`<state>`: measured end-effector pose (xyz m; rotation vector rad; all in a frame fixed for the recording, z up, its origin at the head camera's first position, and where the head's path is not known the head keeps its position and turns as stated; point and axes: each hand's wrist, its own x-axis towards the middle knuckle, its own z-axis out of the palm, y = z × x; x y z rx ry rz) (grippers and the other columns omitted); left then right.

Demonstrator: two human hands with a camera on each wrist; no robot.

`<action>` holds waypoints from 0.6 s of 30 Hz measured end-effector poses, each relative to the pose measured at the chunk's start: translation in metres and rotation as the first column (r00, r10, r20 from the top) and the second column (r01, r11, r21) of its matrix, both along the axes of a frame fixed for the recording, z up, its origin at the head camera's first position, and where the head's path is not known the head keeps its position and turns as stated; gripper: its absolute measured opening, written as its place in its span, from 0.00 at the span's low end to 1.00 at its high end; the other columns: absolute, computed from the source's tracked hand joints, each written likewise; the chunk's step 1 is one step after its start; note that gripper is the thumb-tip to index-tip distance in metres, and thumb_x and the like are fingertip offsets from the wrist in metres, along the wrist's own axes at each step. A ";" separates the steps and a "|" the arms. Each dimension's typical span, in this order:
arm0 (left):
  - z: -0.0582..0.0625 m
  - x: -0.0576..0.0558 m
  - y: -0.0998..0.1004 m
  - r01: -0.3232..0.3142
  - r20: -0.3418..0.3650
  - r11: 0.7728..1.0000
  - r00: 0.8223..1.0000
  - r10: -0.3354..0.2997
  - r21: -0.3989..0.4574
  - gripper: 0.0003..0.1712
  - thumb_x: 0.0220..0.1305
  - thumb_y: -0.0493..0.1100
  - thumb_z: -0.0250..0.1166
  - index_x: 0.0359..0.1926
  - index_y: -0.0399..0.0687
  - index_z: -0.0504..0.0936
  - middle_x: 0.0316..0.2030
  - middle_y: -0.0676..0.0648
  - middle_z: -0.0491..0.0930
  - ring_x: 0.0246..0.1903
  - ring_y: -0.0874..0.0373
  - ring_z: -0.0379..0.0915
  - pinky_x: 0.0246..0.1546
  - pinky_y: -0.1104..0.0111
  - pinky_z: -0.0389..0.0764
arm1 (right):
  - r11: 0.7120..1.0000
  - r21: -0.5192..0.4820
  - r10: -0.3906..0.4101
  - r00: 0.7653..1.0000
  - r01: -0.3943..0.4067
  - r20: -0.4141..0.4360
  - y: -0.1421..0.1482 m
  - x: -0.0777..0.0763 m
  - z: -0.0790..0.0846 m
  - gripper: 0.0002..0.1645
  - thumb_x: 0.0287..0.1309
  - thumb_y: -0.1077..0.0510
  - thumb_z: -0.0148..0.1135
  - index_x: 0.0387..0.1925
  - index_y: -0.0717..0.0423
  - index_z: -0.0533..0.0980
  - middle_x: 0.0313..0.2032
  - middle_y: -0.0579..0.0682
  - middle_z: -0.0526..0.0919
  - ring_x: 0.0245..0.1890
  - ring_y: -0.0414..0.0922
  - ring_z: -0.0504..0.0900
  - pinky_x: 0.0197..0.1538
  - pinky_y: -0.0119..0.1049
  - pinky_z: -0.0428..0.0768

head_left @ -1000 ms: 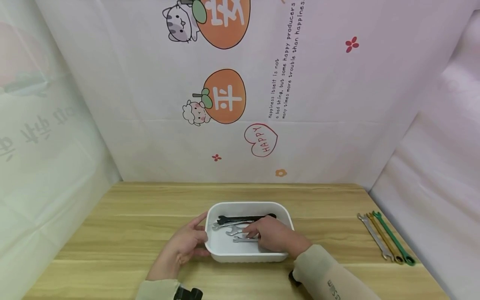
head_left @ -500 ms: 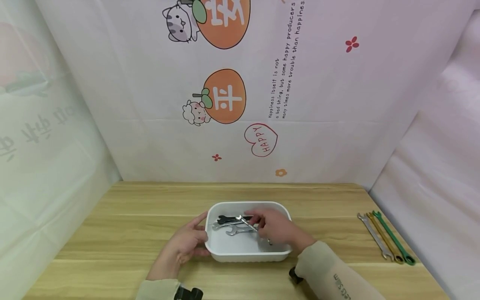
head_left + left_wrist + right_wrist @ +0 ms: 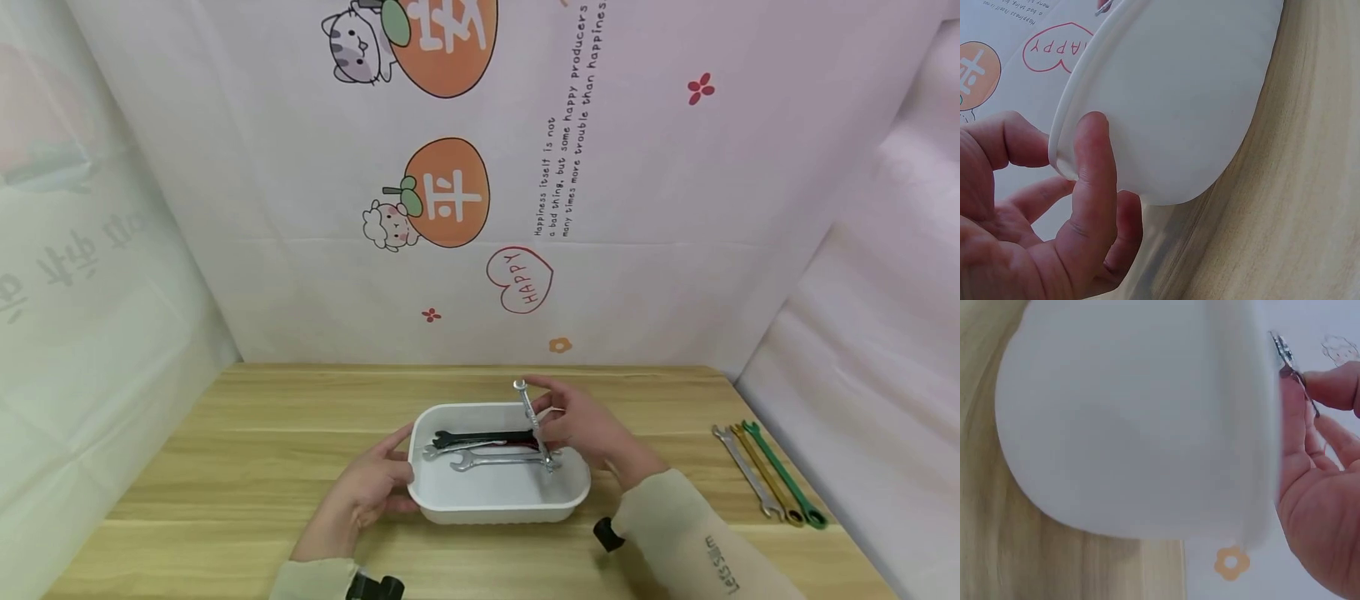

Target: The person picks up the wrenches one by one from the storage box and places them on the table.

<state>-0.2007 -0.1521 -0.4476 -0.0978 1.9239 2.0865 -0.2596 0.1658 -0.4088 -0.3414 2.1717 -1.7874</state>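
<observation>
Bin (image 3: 495, 517) rests, left hand (image 3: 370, 485) gripping its left edge, right hand (image 3: 581, 423) pinching silver wrench (image 3: 530, 410) over its interior.

Looks like smooth, low-gloss plastic on the white bin (image 3: 495, 492), shiny metal on the silver wrench (image 3: 528, 408). Reads matt on the black wrench (image 3: 487, 437), metallic-glossy on gold wrench (image 3: 764, 473) and green wrench (image 3: 784, 472). Shows wood grain on the tabletop (image 3: 300, 450), creased cloth on the backdrop (image 3: 615, 300).

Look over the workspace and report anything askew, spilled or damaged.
The printed backdrop reads sideways, as if hung turned. Otherwise nothing stands out: I see no spill or damage at the white bin or the wrenches inside.
</observation>
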 end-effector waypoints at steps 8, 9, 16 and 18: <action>0.001 0.000 -0.001 0.020 0.000 1.000 1.000 -0.020 0.013 0.52 0.48 0.23 0.55 0.78 0.45 0.55 0.57 0.27 0.64 0.36 0.42 0.77 0.27 0.56 0.85 | 0.996 -0.048 -0.072 0.995 0.075 0.065 0.036 -0.003 -0.001 0.52 0.51 0.77 0.58 0.76 0.51 0.56 0.58 0.70 0.68 0.45 0.61 0.79 0.46 0.51 0.83; 0.001 0.000 -0.001 0.021 0.000 1.000 1.000 -0.021 0.011 0.52 0.48 0.23 0.55 0.78 0.45 0.55 0.57 0.27 0.64 0.37 0.42 0.77 0.27 0.56 0.85 | 0.995 -0.047 -0.081 0.994 0.084 0.066 0.042 -0.004 -0.002 0.52 0.50 0.77 0.58 0.76 0.52 0.55 0.58 0.70 0.68 0.46 0.60 0.79 0.46 0.52 0.83; 0.001 0.000 -0.001 0.038 -0.006 0.999 0.999 -0.038 0.019 0.52 0.48 0.23 0.55 0.78 0.44 0.54 0.58 0.26 0.64 0.38 0.41 0.77 0.28 0.56 0.85 | 0.989 0.040 -0.143 0.989 0.142 0.042 0.092 -0.001 -0.007 0.52 0.51 0.75 0.59 0.77 0.54 0.53 0.57 0.70 0.68 0.44 0.61 0.78 0.47 0.55 0.82; 0.001 -0.001 -0.001 0.037 -0.006 0.999 0.999 -0.037 0.019 0.52 0.48 0.23 0.55 0.78 0.44 0.54 0.58 0.26 0.64 0.37 0.41 0.77 0.28 0.56 0.85 | 0.986 0.076 -0.151 0.988 0.148 0.037 0.107 0.001 -0.010 0.52 0.52 0.74 0.59 0.77 0.54 0.52 0.57 0.71 0.68 0.44 0.61 0.78 0.45 0.54 0.83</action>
